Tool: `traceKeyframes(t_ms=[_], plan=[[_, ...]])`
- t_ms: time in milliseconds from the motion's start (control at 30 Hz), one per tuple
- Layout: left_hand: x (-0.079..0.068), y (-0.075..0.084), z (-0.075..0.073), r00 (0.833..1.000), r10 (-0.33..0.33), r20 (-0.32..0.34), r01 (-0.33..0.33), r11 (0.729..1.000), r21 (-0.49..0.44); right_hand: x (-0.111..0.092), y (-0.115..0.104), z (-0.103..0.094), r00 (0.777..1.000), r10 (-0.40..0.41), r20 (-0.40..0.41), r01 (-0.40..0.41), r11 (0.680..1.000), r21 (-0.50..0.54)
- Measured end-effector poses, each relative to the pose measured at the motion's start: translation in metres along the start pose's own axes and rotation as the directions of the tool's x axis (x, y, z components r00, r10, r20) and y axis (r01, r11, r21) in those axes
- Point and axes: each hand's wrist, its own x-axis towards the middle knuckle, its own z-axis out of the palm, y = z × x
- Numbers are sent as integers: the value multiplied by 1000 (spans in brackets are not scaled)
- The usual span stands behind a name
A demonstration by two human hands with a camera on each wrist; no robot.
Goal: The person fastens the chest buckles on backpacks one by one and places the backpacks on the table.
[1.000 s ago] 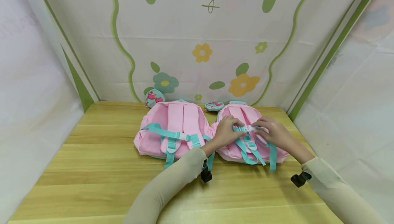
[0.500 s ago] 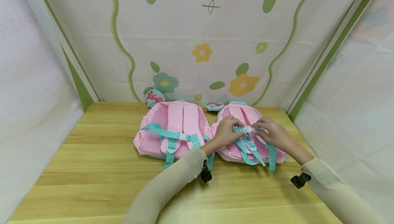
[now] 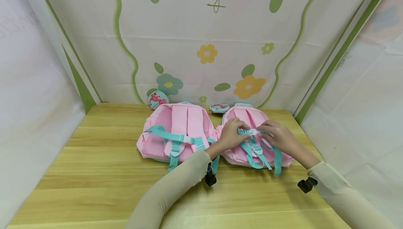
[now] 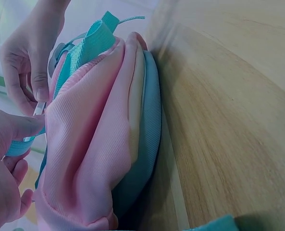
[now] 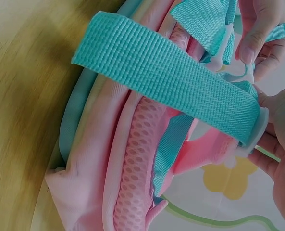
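Observation:
On the right of the table lies a pink backpack with teal straps, back panel up. Above it, my two hands hold a white side-release buckle on a teal strap. My left hand pinches the left side, thumb and fingers on the strap. From the right, my right hand pinches the other buckle part. A loose teal strap end hangs below that hand. Fingers partly hide the join, so how fully the buckle parts are engaged is unclear.
A second pink backpack lies to the left, its teal chest strap fastened across the shoulder straps. Two small round pouches sit behind the bags. A floral cloth hangs behind the wooden table.
The two buckle parts look slightly closer together between my hands. The loose strap end at the right has shifted a little leftward. Both bags stay in place.

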Motion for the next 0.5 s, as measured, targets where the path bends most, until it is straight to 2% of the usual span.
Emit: traceKeyframes(t_ms=[500], plan=[[1,3,-1,1000,8,10,-8,999,37,0,2,3,1000,-18,-10,17,1000,-24]])
